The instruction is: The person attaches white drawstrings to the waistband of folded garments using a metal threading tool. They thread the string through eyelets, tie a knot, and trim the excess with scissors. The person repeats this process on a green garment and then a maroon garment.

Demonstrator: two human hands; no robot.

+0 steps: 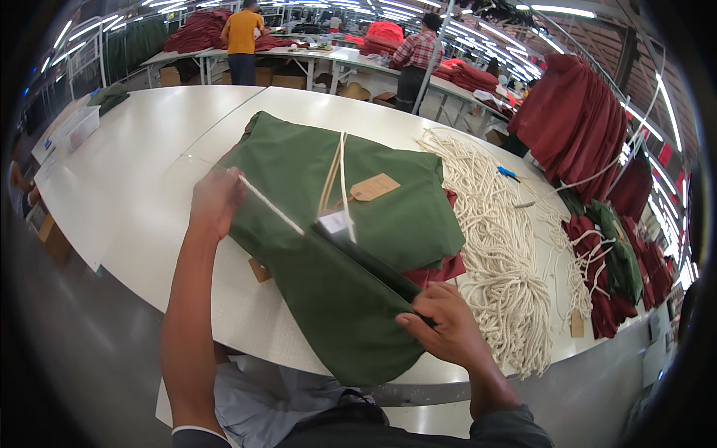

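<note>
- Evidently the step in hand is cinching a cord around a folded green cloth bundle point(328, 224) lying on the white tabletop point(134, 179), its near end hanging over the front edge.
- The left hand point(215, 200) is fisted around the white cord point(270, 209), drawn taut across the bundle; a steady, level pull should keep the folds from shifting.
- The right hand point(441, 325) pinches a dark flat strip point(373, 263) at the bundle's lower right corner, anchoring it.
- A paper tag point(373, 187) rides on top.
- To the right a heap of loose rope point(493, 246) lies close, leaving little room; the left side offers more.
</note>
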